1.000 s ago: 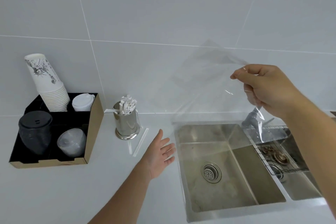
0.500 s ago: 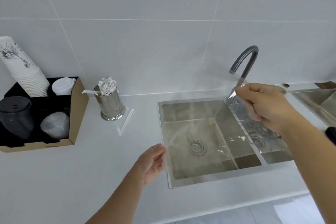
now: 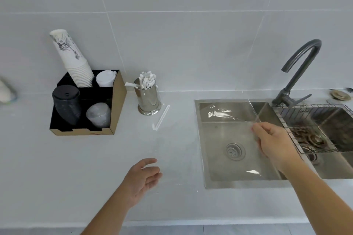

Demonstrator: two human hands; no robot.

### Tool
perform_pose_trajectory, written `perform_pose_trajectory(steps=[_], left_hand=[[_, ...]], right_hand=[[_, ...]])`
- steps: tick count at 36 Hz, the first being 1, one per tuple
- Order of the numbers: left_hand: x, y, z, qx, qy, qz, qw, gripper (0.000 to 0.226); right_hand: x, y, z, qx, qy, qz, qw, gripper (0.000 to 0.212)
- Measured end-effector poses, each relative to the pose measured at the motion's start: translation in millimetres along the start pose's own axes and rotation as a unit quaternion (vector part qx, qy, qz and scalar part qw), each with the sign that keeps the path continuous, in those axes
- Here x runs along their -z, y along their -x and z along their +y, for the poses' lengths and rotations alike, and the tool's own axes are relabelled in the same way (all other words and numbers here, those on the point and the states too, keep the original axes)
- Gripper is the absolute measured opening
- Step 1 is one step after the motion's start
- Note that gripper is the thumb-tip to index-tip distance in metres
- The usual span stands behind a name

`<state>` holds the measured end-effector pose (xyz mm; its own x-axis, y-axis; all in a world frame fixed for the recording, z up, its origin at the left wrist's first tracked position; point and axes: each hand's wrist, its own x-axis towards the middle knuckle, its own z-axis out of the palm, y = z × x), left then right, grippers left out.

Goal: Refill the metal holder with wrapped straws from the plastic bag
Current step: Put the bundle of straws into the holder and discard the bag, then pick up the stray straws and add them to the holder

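Note:
The shiny metal holder (image 3: 148, 101) stands on the white counter, packed with several white wrapped straws (image 3: 147, 80). One straw tilts out over its left rim. A loose wrapped straw (image 3: 161, 117) lies on the counter just right of the holder. My right hand (image 3: 271, 141) pinches an edge of the clear plastic bag (image 3: 219, 114), which hangs flat and see-through over the sink. My left hand (image 3: 142, 179) hovers palm up, fingers apart, at the bag's lower left edge; I cannot tell whether it touches the bag. No straws show inside the bag.
A cardboard organiser (image 3: 116, 108) at the left holds stacked paper cups (image 3: 73, 59), black lids and clear lids. The steel sink (image 3: 235, 150) and dark tap (image 3: 298, 70) are at the right, with a wire rack (image 3: 321, 129) over the second basin.
My right hand has brought the bag down from in front of the wall to over the sink. My left hand pinched the bag's lower corner half a second ago and has since opened.

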<state>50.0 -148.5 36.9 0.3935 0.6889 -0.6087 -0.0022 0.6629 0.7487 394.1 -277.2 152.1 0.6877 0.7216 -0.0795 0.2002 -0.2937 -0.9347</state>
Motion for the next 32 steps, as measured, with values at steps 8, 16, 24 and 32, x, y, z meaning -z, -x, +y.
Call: perform_pose_trajectory(steps=[8, 16, 24, 32], left_hand=[[94.0, 25.3, -0.3, -0.017, -0.022, 0.070, 0.997, 0.029], [199.2, 50.1, 5.7, -0.006, -0.033, 0.118, 0.992, 0.029], [286.6, 56.2, 20.0, 0.003, -0.025, 0.147, 0.989, 0.029], [353.9, 46.2, 43.1, 0.011, -0.001, 0.177, 0.984, 0.031]], right_hand=[[-81.0, 30.3, 13.7, -0.081, -0.002, -0.038, 0.996, 0.051], [-186.6, 67.4, 16.5, -0.178, -0.030, -0.108, 0.978, 0.014], [-276.8, 89.1, 2.4, -0.216, -0.023, -0.154, 0.964, 0.013], [-340.4, 110.7, 3.0, -0.273, -0.066, -0.209, 0.937, 0.036]])
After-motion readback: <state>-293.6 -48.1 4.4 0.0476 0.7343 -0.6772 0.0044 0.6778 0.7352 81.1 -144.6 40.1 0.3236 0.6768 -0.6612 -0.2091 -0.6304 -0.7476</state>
